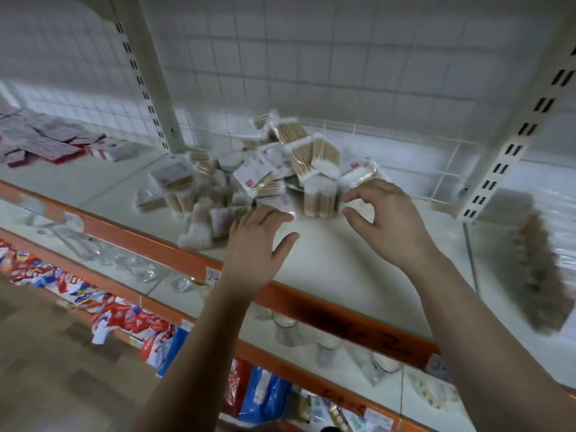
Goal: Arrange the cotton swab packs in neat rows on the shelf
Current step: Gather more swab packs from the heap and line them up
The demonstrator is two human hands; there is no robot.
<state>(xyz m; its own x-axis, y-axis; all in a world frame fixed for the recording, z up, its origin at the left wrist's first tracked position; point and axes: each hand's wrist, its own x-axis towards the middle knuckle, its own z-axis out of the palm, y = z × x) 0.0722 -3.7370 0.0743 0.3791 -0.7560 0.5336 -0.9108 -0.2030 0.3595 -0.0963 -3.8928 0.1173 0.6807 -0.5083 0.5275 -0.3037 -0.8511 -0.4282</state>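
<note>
White shelf (336, 263) bears heaped clear-wrapped wooden cotton swab packs (299, 157) just beyond the left hand (255, 241) and right hand (389, 222) (both loose, empty).

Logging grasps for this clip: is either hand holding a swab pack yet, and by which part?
Nothing is held. Left hand is open by the cotton swab packs; right hand hovers, thumb and fingers apart, empty.

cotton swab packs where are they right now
Head view: the cotton swab packs lie heaped on the shelf, right of the white slotted upright, just beyond the left hand and right hand.
</note>
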